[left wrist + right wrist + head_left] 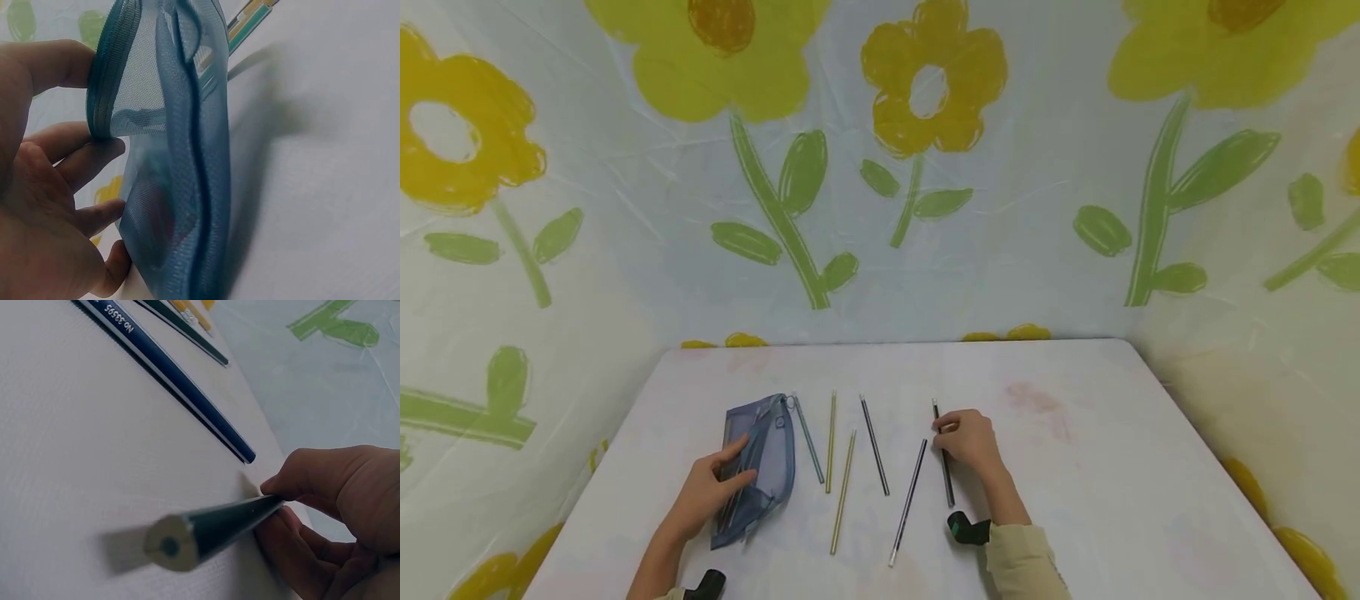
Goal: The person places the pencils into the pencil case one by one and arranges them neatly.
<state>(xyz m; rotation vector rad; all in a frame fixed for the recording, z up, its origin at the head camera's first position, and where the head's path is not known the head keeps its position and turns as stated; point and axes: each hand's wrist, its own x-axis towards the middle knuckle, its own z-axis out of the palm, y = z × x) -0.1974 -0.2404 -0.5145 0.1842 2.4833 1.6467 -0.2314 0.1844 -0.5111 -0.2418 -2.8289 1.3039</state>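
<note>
Apparently, the step in hand is picking a pencil off the table (1090,500): the right hand (972,440) pinches a dark pencil (947,481) between thumb and fingers, closer to its far end, rightmost among those lying out. The left hand (707,493) holds the zipped edge of a blue mesh pouch (777,462) with its fingers, at the left. Between the hands lie a teal pencil (808,439), two yellow pencils (831,442) and two other dark pencils (874,446). Through the mesh, what the pouch contains is hard to make out. If it is to go in there, the next move calls for keeping that pinch firm, turning the pencil to match the opening and holding the zipped edge well aside
</note>
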